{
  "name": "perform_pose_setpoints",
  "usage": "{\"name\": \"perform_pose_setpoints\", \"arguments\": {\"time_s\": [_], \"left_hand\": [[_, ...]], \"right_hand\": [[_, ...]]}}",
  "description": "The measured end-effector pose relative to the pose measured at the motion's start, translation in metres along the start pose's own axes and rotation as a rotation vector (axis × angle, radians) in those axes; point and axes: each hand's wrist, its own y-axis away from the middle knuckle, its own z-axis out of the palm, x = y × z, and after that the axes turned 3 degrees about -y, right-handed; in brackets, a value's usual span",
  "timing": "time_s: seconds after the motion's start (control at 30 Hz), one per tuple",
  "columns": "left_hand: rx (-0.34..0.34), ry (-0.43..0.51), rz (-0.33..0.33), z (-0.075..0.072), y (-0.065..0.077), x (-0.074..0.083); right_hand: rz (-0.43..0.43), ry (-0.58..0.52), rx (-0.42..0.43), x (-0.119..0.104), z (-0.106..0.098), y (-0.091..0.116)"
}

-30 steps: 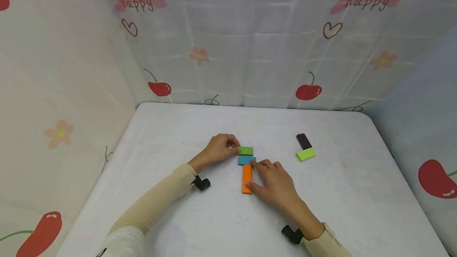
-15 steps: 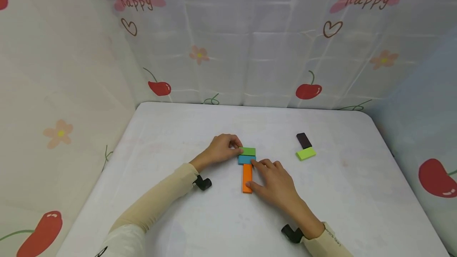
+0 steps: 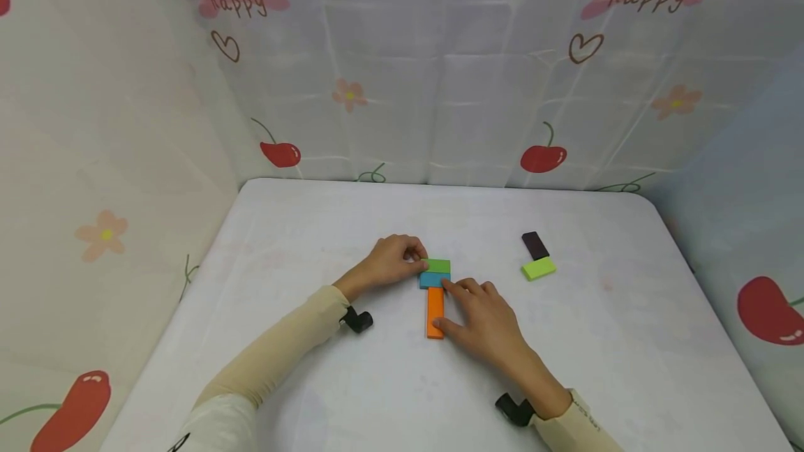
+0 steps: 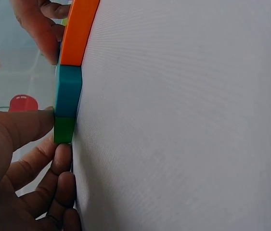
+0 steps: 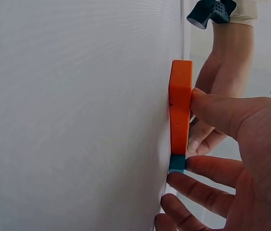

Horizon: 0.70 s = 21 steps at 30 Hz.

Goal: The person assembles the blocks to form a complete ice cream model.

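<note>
Flat wooden blocks lie joined in a row at the table's middle. My left hand (image 3: 391, 261) pinches the left end of a green block (image 3: 437, 266), thumb on top and fingers at its far side. Directly in front of it lies a blue block (image 3: 430, 280), parallel and touching. An orange block (image 3: 435, 312) runs lengthwise toward me from the blue one, forming a T. My right hand (image 3: 486, 323) rests with fingers spread: its thumb lies on the orange block, and the index fingertip touches the blue block's right end. In the left wrist view the green block (image 4: 63, 130) sits flush against the blue.
To the right, a dark brown block (image 3: 535, 245) and a yellow-green block (image 3: 538, 269) lie with their ends meeting. The white table (image 3: 628, 340) has a patterned curtain (image 3: 427, 89) behind and at its sides. A small black camera is worn on each wrist.
My left hand has slid the green block slightly right and toward the blue block, closing the gap between them. The right hand stays in place on the orange and blue blocks.
</note>
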Motion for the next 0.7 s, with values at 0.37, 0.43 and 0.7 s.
{"name": "perform_pose_setpoints", "arguments": {"time_s": [0.37,0.43,0.7], "left_hand": [[-0.012,-0.027,0.007,-0.0022,-0.0009,0.0009],[-0.013,-0.029,0.010,-0.0026,-0.0008,0.0015],[-0.014,0.052,0.031,-0.0039,0.0008,0.0007]], "right_hand": [[0.009,-0.012,-0.015,-0.0004,-0.0001,-0.0002],[0.010,-0.013,-0.015,-0.0004,0.0001,-0.0003],[0.008,-0.020,-0.006,-0.0006,-0.0012,-0.0004]]}}
